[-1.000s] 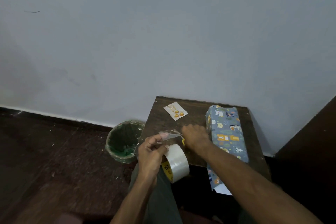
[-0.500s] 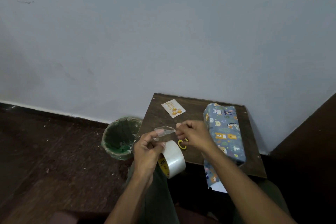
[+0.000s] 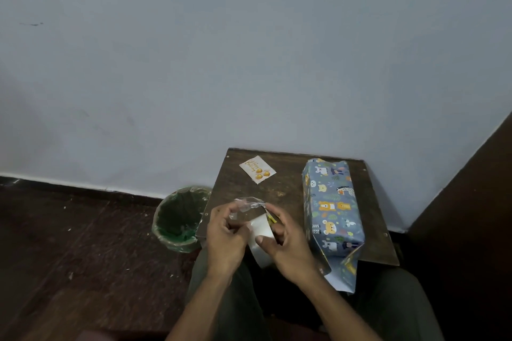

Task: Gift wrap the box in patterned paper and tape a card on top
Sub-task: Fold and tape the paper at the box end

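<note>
Box (image 3: 331,205) in blue paper printed with orange, white and yellow cartoon animals, card (image 3: 257,169) white with gold balloons, tape roll (image 3: 261,232) white with yellow core, worktop (image 3: 288,188) dark brown, bin (image 3: 180,219) green-lined, wall (image 3: 249,50) pale blue-grey.

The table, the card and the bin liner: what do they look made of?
The table: dark wood or wood-look board, matte, with small screw heads near the corners. The card: stiff white paper, gold balloon print. The bin liner: thin green plastic, crinkled and slightly glossy.
</note>
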